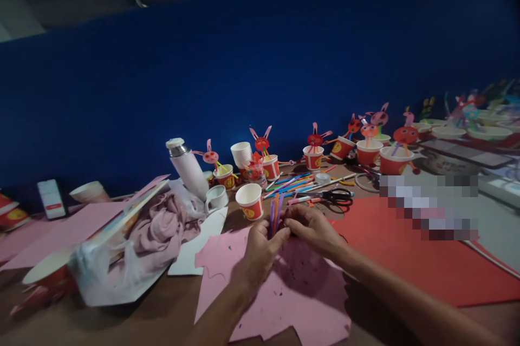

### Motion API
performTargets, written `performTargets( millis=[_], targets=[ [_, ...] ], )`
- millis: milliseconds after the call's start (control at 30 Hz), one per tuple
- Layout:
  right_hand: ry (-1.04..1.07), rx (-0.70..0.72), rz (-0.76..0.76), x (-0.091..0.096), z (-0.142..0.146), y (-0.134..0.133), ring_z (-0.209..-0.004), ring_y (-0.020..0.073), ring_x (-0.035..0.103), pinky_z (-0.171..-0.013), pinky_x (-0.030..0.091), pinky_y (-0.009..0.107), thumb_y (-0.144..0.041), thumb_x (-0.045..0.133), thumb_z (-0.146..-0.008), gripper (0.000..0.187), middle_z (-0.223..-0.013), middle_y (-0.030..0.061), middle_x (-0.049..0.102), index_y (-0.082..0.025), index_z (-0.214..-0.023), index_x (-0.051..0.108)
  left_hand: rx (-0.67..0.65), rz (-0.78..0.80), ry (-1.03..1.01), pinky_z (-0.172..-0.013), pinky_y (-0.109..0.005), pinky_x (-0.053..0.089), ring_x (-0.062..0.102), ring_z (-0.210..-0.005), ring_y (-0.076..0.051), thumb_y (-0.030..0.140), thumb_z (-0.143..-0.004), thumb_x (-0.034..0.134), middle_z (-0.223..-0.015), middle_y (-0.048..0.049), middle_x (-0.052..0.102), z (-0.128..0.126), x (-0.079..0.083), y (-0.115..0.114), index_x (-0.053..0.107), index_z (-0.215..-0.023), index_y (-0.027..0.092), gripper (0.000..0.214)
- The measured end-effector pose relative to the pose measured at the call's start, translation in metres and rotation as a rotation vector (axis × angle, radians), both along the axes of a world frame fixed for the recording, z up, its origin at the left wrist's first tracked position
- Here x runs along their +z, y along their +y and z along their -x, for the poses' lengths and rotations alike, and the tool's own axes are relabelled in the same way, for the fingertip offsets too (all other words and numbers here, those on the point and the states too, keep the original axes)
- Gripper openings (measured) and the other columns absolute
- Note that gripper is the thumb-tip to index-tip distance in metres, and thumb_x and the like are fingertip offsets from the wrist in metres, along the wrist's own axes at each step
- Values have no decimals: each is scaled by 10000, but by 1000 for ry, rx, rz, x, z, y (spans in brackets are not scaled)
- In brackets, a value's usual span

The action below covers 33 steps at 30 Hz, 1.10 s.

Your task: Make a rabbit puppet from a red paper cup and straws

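Observation:
Thin purple and orange strips [277, 209] stand up in a small bundle from my left hand [260, 246], whose fingers are closed round them. Close beside it, my right hand [311, 227] pinches with thumb and forefinger at the bundle's right side; what lies between those fingertips is too small and dark to make out. Both hands hover over a cut pink paper sheet [300, 302] with dark scraps on it. Just beyond them stands a red and white paper cup [249, 202]. Black-handled scissors [335, 198] lie behind my right hand.
Paper cups with rabbit-faced figures [312, 156] line the blue wall [252, 75]. Coloured pencils or sticks [290, 183] lie before them. At left are a thermos [187, 167], a mug [217, 197], a plastic bag [109, 275] and a phone [51, 200]. Red sheets [390, 259] lie right.

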State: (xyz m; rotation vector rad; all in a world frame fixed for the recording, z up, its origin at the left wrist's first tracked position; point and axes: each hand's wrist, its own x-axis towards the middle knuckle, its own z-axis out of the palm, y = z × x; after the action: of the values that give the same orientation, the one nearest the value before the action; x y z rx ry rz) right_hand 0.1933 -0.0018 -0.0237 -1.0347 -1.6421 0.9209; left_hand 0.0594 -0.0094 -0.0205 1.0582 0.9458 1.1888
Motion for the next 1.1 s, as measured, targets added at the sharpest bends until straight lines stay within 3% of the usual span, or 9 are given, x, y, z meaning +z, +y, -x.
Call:
performTargets(
  millis=[133, 267, 433, 767, 967, 1100],
  targets=[
    [45, 49, -49, 5, 2, -9, -818, 155, 566, -713, 447, 260, -228, 435, -789, 196, -837, 28, 624, -176, -851, 613, 47, -34, -16, -494, -194, 389, 515, -517, -84, 287, -538, 725, -600, 3, 591, 2, -2, 4, 612, -847, 120, 369],
    [72, 21, -38, 4, 2, -11, -781, 153, 587, -695, 464, 269, -253, 455, -787, 192, -821, 39, 636, -172, -826, 624, 113, 40, -65, -400, -167, 313, 419, -391, -44, 343, -562, 701, -469, 50, 498, 3, -3, 8, 561, -717, 121, 305],
    [184, -49, 33, 3, -5, -6, -746, 146, 599, -686, 477, 279, -300, 474, -779, 201, -790, 34, 632, -162, -854, 600, 165, 173, -155, -380, -164, 330, 398, -360, -41, 306, -536, 705, -425, 67, 467, 4, 1, 6, 482, -651, 149, 296],
    [74, -43, 138, 11, -8, -5, -718, 142, 587, -624, 456, 247, -325, 512, -739, 235, -817, 38, 646, -149, -868, 600, 97, 263, -185, -366, -168, 332, 411, -358, -52, 249, -569, 671, -409, 64, 459, 4, 2, 3, 475, -667, 152, 240],
    [-42, -45, 139, 5, -14, 1, -510, 88, 457, -466, 351, 206, -357, 519, -717, 249, -550, -21, 508, -155, -574, 547, 52, 261, -170, -372, -165, 329, 392, -362, -44, 265, -573, 681, -424, 68, 461, 7, -2, 3, 473, -680, 154, 260],
    [23, -72, 222, 7, -22, 6, -490, 75, 415, -455, 329, 196, -360, 513, -698, 215, -542, -43, 464, -169, -600, 514, 6, 218, -214, -374, -170, 317, 384, -368, -41, 298, -588, 669, -465, 61, 470, 7, 1, 3, 507, -729, 143, 265]
  ],
)
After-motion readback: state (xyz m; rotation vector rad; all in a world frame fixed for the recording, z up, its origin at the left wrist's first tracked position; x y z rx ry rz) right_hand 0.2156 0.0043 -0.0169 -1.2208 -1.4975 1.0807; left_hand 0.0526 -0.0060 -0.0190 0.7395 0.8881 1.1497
